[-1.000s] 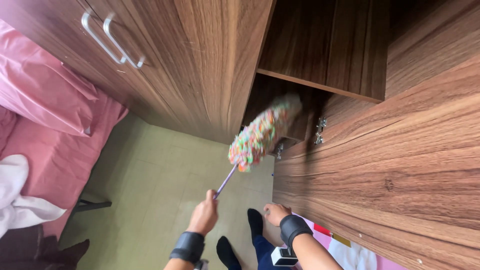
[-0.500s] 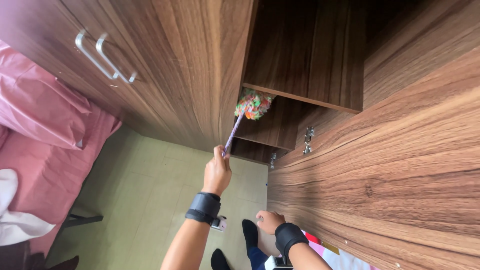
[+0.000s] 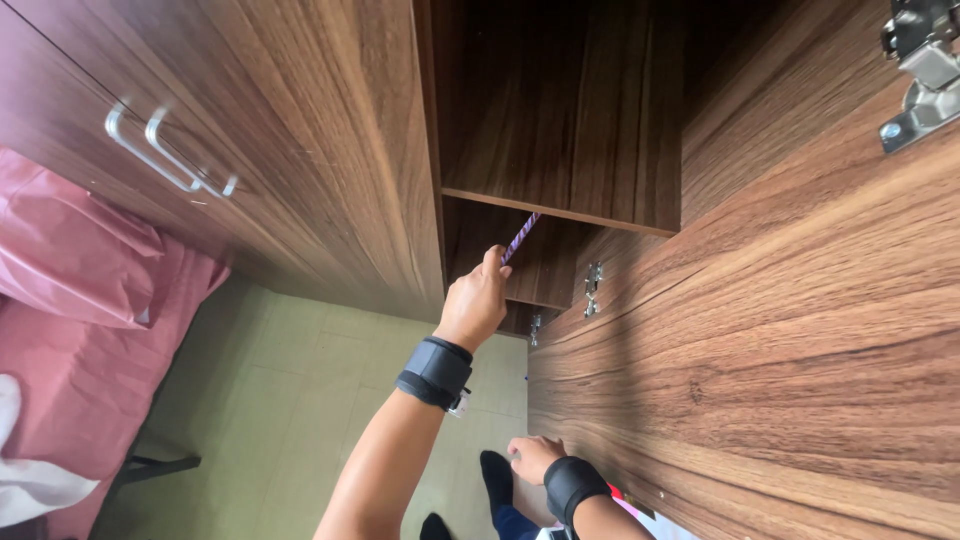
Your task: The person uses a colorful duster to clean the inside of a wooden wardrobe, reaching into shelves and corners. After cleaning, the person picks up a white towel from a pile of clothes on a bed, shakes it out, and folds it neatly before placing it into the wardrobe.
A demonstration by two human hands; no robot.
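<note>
My left hand is raised and shut on the thin purple-striped handle of a duster. The handle runs up over the front edge of a wooden shelf inside the open wardrobe; the duster's head is hidden above that shelf. My right hand hangs low, its fingers curled beside the lower edge of the open wardrobe door, with nothing visible in it. Both wrists wear black bands.
Closed wardrobe doors with two metal bar handles fill the upper left. Pink bedding lies at the left over a pale green tiled floor. Metal hinges sit on the open door. My dark-socked foot stands below.
My left hand has lifted the duster from the lower compartment up to the shelf above, and its colourful head has gone out of sight. The right hand stays low by the door.
</note>
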